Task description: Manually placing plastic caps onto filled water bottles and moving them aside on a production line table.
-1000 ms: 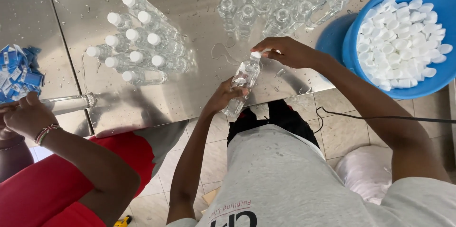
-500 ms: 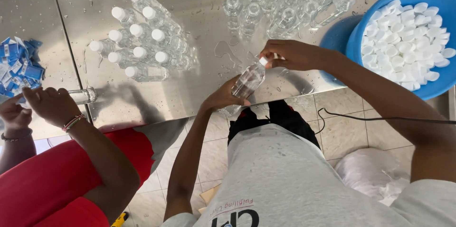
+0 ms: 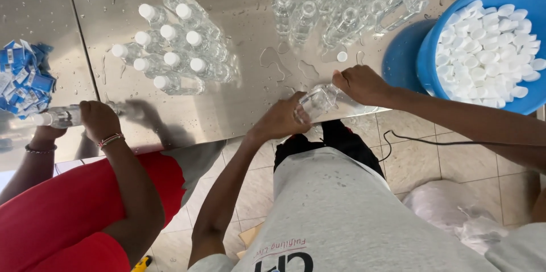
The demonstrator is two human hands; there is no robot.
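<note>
hiding bottle cap: right hand

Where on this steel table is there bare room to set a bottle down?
Bare steel lies between the capped bottles and the uncapped bottles, running down to the left hand and right hand on a clear bottle. Another strip sits between the capped group and the blue label pile. It is crowded by the blue basin.
</note>
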